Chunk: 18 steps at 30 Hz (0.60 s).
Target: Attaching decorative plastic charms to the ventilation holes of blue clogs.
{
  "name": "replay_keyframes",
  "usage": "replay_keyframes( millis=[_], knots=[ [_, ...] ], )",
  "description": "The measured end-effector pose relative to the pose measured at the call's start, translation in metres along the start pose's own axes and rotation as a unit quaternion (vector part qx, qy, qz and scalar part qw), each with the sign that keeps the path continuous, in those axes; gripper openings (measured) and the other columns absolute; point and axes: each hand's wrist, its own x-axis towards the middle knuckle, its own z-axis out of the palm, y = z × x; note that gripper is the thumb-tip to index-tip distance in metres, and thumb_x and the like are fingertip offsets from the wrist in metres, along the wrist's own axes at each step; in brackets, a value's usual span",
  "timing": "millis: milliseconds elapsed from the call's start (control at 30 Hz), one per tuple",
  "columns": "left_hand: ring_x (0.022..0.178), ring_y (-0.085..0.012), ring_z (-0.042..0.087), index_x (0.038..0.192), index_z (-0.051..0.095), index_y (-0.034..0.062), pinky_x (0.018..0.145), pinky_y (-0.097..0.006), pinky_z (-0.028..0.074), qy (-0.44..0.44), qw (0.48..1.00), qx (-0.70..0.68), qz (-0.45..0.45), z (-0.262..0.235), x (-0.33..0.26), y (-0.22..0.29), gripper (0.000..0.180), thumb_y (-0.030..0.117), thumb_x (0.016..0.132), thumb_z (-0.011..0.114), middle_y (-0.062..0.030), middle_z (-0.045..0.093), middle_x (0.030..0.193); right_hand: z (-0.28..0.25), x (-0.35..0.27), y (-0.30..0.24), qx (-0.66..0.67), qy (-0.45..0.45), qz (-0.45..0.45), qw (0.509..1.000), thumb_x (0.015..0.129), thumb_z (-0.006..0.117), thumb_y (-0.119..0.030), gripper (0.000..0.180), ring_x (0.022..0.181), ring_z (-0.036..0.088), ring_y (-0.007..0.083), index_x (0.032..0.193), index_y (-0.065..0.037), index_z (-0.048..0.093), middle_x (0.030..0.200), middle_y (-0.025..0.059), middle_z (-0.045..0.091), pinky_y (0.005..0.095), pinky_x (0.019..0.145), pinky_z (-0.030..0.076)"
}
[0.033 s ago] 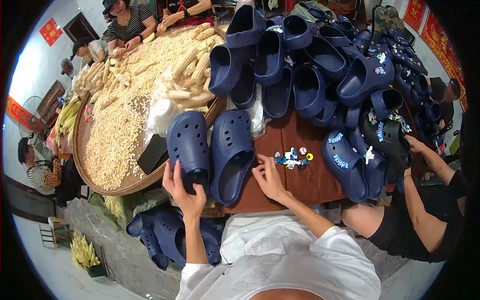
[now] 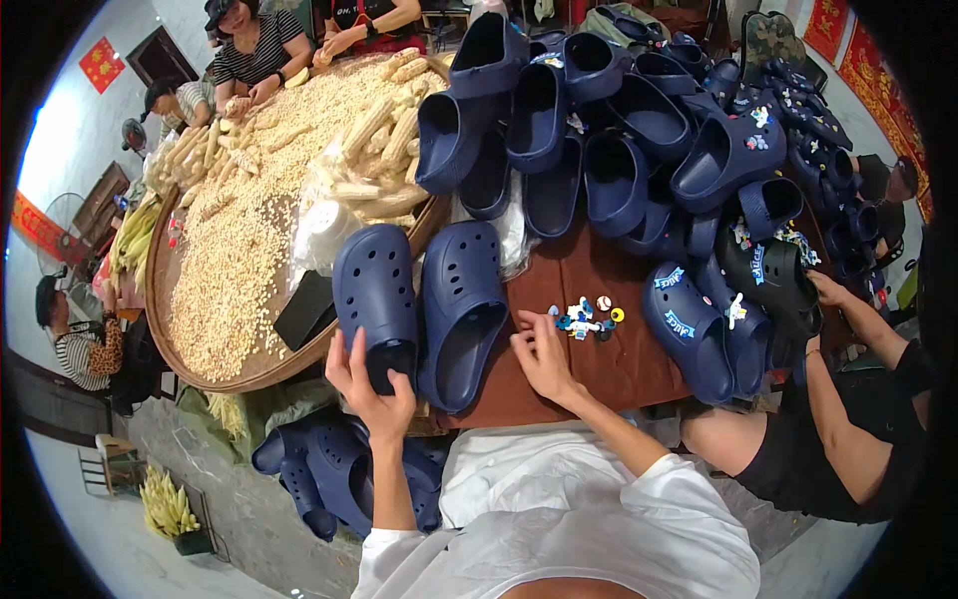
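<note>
A room with white walls (image 2: 60,150), red hangings and a grey floor (image 2: 249,509), where people sit around the upper left. A wide round tray (image 2: 249,379) of pale corn kernels and cobs fills the upper left of the frame. Right of it, from centre to upper right, runs a brown tabletop (image 2: 639,374), its far part under a heap of navy clogs (image 2: 619,190). At the right edge, a co-worker in black (image 2: 858,409) handles a black clog. The tabletop's near edge crosses just below centre, against the wearer's white shirt; brown surface shows between the right hand and the clogs at right.

Near centre, two navy clogs stand side by side, toes away: the left clog (image 2: 374,285) and the right clog (image 2: 464,299). The left hand (image 2: 371,399) has its grip around the left clog's heel, fingers outside, thumb at the rim. The right hand (image 2: 544,364), just right of the right clog, has a loosely curled, parted grip with nothing visible in it. Beyond its fingers lie small colourful charms (image 2: 581,321).
</note>
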Motion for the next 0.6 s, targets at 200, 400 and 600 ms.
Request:
replay_keyframes(
  millis=[200, 400, 600],
  knots=[
    [0.103, -0.0346, 0.063, 0.109, 0.072, 0.0029, 0.091, -0.04, 0.052, -0.038, 0.981, -0.18, 0.058, 0.036, -0.037, 0.033, 0.042, -0.008, 0.072, 0.058, -0.0184, 0.065, 0.116, -0.067, 0.054, -0.02, -0.134, 0.093, -0.142, 0.976, 0.096, 0.057, -0.007, 0.013, 0.091, 0.062, 0.0279, 0.106, -0.003, 0.065, 0.103, 0.0132, 0.058, 0.0342, 0.072, 0.053],
    [0.122, -0.0406, 0.051, 0.128, 0.063, 0.0049, 0.102, -0.047, 0.044, -0.242, 0.955, -0.153, 0.078, 0.076, -0.069, 0.046, 0.053, -0.001, 0.076, 0.064, -0.0218, 0.052, 0.135, -0.118, 0.166, -0.055, -0.155, 0.188, -0.163, 0.956, 0.094, 0.062, -0.012, 0.024, 0.086, 0.062, 0.0256, 0.116, -0.003, 0.058, 0.105, 0.0145, 0.056, 0.0345, 0.07, 0.054],
    [0.129, -0.0431, 0.044, 0.133, 0.058, 0.0064, 0.107, -0.051, 0.04, -0.285, 0.945, -0.124, 0.097, 0.089, -0.072, 0.047, 0.057, 0.001, 0.077, 0.065, -0.0215, 0.046, 0.141, -0.181, 0.286, -0.016, -0.027, 0.309, -0.003, 0.951, 0.084, 0.079, -0.044, 0.074, 0.085, 0.066, 0.0209, 0.126, 0.007, 0.047, 0.118, 0.0209, 0.058, 0.0344, 0.078, 0.055]
  ],
)
